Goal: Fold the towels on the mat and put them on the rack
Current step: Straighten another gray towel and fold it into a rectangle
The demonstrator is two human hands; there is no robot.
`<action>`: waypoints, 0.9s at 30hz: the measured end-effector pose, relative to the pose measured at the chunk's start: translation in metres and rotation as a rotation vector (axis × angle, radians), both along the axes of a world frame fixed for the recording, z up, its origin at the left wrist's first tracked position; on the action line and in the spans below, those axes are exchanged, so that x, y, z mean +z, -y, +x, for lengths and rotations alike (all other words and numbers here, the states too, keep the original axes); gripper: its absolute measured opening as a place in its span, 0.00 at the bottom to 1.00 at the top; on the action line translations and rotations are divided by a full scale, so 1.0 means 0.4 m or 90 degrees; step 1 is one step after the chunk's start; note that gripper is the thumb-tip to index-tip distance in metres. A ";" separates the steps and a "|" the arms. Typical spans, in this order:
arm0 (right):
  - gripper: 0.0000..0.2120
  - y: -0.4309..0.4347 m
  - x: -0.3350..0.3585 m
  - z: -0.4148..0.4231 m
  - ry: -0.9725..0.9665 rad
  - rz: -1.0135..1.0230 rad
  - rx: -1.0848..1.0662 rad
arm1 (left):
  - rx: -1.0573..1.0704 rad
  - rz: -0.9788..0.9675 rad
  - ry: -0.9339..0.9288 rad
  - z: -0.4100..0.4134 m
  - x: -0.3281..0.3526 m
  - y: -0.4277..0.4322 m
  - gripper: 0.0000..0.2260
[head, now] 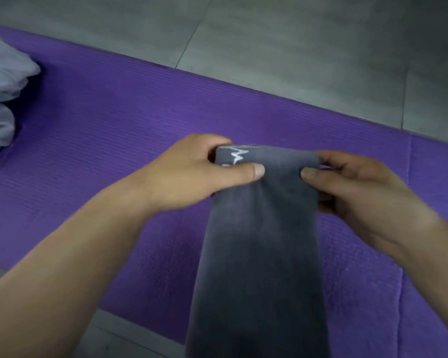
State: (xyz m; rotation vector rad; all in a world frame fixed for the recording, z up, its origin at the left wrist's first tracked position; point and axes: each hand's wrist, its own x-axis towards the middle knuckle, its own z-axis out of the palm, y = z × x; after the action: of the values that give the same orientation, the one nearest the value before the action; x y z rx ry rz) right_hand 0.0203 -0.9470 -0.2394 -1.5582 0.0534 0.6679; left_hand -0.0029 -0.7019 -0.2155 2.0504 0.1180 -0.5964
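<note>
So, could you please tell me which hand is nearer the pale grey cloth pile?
Left. The left hand pinches the dark grey towel at its corner facing the pale grey cloth pile; the right hand pinches the opposite corner, farther off.

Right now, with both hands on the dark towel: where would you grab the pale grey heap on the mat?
Probably the rounded fold bulging from the pale grey heap, pinched from above on its right side, which faces bare purple mat. It lies crumpled, no corner or hem shows, and the frame cuts off its left part.
</note>
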 end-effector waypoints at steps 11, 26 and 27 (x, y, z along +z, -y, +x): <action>0.43 -0.079 -0.258 0.077 0.043 -0.093 -0.071 | 0.406 0.053 -0.018 0.111 -0.309 0.049 0.28; 0.35 -0.097 -0.251 0.099 -0.025 -0.029 -0.222 | 0.455 -0.308 -0.063 0.097 -0.310 0.068 0.17; 0.33 -0.098 -0.248 0.095 -0.044 -0.006 -0.225 | 0.419 -0.291 -0.057 0.096 -0.313 0.070 0.19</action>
State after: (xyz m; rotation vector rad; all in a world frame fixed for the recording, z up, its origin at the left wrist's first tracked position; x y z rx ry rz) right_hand 0.0583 -0.9080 -0.3388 -1.4864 0.3751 0.4404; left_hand 0.0355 -0.7298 -0.3407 1.4227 0.6229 -0.2621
